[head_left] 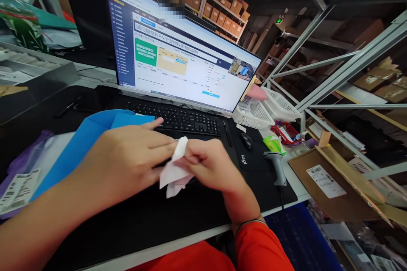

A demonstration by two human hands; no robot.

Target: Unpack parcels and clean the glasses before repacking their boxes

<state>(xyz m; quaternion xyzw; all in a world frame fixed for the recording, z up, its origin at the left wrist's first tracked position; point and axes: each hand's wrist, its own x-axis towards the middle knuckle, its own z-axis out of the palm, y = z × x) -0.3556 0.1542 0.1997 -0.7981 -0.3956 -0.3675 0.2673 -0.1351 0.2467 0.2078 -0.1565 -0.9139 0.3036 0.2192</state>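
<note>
My left hand [127, 156] and my right hand [213, 165] meet over the black desk mat [178, 216], both pinching a small white piece of paper [173, 173] that hangs crumpled between them. The left fingers grip its upper edge, the index finger pointing toward the black keyboard [181, 118]. The right hand's fingers are curled around the paper's right side. A blue folder [85, 135] lies under my left forearm. The monitor [178, 46] behind shows a form page.
A black mouse [246, 140] and a grey barcode scanner [277, 165] sit right of the keyboard. White baskets [263, 110] stand behind them. An open cardboard box [333, 182] lies at right. A bag with a label [19, 186] sits at left. Shelves of boxes [219, 8] fill the background.
</note>
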